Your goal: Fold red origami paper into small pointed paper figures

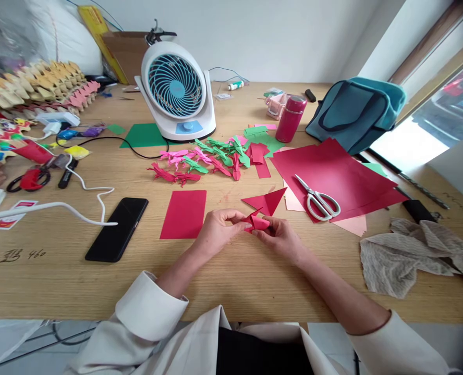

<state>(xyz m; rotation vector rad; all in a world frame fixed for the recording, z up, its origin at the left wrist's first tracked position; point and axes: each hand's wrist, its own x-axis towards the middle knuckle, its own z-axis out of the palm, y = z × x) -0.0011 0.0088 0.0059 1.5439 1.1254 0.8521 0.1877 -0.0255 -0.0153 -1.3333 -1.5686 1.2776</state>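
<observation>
Between my two hands is a small piece of folded red paper (259, 223), lifted just above the table. My left hand (222, 229) pinches its left side, thumb on top. My right hand (281, 237) grips its right end between thumb and fingers. Right behind it lies a creased red paper triangle (268, 201). A flat red paper rectangle (183, 214) rests to the left of my left hand. Farther back, several folded paper figures (216, 151) in pink, green and red lie in a loose pile.
White-handled scissors (320, 203) lie on large red sheets (344, 177) at right. A black phone (117, 229) is at left, with a white cable across it. Behind stand a fan (177, 94), a red bottle (291, 120) and a teal bag (356, 112). A grey cloth (411, 255) lies right.
</observation>
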